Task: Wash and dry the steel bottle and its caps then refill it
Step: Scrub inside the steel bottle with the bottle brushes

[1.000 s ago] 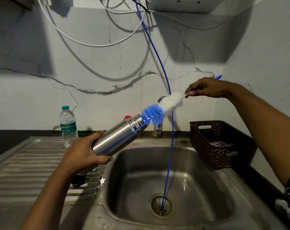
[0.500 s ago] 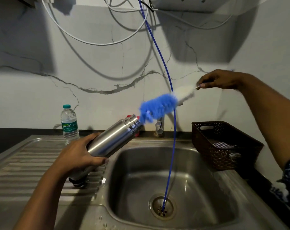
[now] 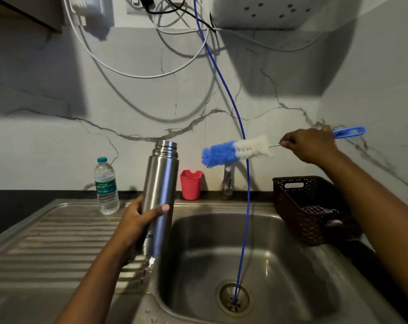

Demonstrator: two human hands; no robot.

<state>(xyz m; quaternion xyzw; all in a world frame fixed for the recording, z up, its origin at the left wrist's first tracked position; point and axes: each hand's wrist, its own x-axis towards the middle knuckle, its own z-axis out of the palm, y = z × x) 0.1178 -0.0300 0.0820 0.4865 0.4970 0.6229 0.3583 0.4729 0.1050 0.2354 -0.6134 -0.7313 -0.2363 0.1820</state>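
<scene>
My left hand (image 3: 137, 220) grips the steel bottle (image 3: 160, 183) round its lower body and holds it nearly upright at the sink's left rim, its threaded mouth uncapped. My right hand (image 3: 311, 145) holds the bottle brush (image 3: 236, 150) by its wire stem, with the blue handle sticking out past the hand to the right. The blue and white bristle head hangs free in the air to the right of the bottle's mouth, apart from it. No caps can be made out.
A steel sink (image 3: 198, 230) lies below, with a ribbed drainboard (image 3: 46, 249) on its left. A blue hose (image 3: 245, 183) runs down into the drain (image 3: 234, 299). A tap (image 3: 227, 181), red cup (image 3: 190, 184), plastic water bottle (image 3: 106, 185) and brown basket (image 3: 308, 206) stand around.
The brush has come fully out of the bottle and moved right. My left hand has tipped the bottle from slanted to nearly upright.
</scene>
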